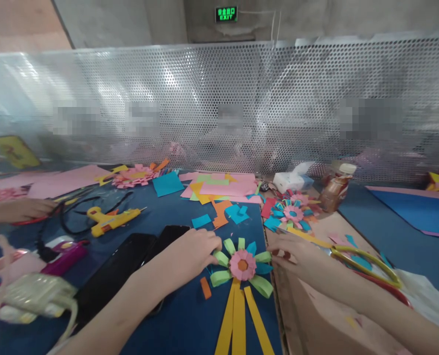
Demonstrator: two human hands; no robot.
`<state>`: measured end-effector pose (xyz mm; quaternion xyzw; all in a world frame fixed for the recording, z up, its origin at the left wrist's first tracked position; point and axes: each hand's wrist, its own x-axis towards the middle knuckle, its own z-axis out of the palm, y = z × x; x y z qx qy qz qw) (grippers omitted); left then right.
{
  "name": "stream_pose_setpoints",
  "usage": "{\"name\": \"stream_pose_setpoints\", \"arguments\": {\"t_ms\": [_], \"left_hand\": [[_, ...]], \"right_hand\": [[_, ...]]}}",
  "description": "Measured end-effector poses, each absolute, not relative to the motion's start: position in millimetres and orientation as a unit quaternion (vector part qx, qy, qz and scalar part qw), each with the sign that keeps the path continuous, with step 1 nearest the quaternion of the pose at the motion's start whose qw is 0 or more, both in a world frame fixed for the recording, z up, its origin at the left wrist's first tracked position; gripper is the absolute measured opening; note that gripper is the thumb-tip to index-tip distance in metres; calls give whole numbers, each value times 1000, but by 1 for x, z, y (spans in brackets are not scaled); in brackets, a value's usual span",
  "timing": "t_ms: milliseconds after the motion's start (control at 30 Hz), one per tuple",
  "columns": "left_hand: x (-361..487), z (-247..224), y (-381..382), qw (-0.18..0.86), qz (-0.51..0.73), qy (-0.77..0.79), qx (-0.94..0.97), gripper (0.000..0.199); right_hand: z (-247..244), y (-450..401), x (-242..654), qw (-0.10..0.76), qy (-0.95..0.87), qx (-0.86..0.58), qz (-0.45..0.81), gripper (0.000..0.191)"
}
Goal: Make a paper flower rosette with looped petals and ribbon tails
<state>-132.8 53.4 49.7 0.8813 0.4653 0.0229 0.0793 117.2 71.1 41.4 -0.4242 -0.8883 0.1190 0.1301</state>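
Observation:
A paper flower (242,265) lies on the blue table, with a pink centre around an orange dot, green loop petals and blue pointed ones. Yellow paper strips (237,320) extend from below it toward me. My left hand (201,249) is at the flower's left side, its fingers bent together at a green petal; whether they pinch it is unclear. At the right side, my right hand (286,252) has its fingertips by another green petal, fingers curled and partly hidden. A small orange piece (205,288) lies left of the strips.
Two dark phones (119,271) lie under and beside my left forearm. A yellow glue gun (112,220) is farther back. Scissors (367,261) lie by my right forearm. Another person's hand (30,209) is at far left. A bottle (335,190) stands back right.

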Motion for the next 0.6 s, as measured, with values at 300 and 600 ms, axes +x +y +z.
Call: {"name": "stream_pose_setpoints", "arguments": {"t_ms": [300,600], "left_hand": [[-135,48,53,82,43,464,881,9],[-140,46,54,98,47,469,877,11]], "right_hand": [[35,89,124,115,-901,-410,80,26],[49,113,75,93,-930,-346,84,26]]}}
